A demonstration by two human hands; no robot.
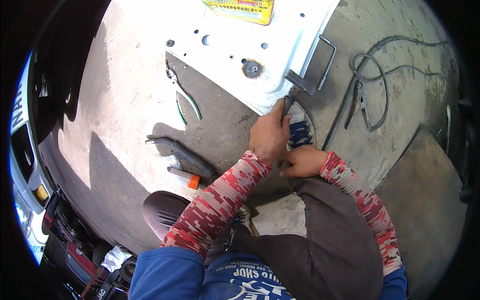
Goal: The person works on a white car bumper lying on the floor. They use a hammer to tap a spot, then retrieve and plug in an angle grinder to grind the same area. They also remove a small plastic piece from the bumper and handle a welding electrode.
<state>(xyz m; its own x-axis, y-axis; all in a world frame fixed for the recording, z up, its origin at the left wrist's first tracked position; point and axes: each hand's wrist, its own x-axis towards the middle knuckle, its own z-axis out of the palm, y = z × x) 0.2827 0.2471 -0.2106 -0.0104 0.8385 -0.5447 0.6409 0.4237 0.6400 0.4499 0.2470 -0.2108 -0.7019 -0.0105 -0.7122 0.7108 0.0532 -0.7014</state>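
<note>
- Since the left hand (270, 132) has the hammer (301, 83), grip clamped round its dark handle (288, 104) with one finger laid along it, go firm on the hold, loose in the wrist; that finger likely helps aim but costs power.
- Hammer location: head just beside the right edge of the white panel (235, 37), over the tip of the shoe (300, 129). Blurry, cannot tell if it touches metal.
- Step looks like hammer work at that edge. Face should meet metal square; a tilted hit would probably skid or dent.
- Shoe is right by the head, so a slipped blow could land on it. Better pull the foot back.
- Right hand (306, 161) rests by the knee (312, 189), partly hidden; can't tell if its grip is apart or together, no tool seen in it. Could steady the panel, well away from the strike.
- Mind the bent metal rod (328, 64) at the panel's edge near the hammer; a wide swing may catch it.
- Burnt patch (259, 71) around a small nut (254, 69): treat as maybe hot, no bare fingers.
- Yellow can (242, 11) sits on the panel; blows could shake it, so shift it off first.
- Pliers (176, 86) on the floor (120, 115), left of panel: handy for hot bits.
</note>
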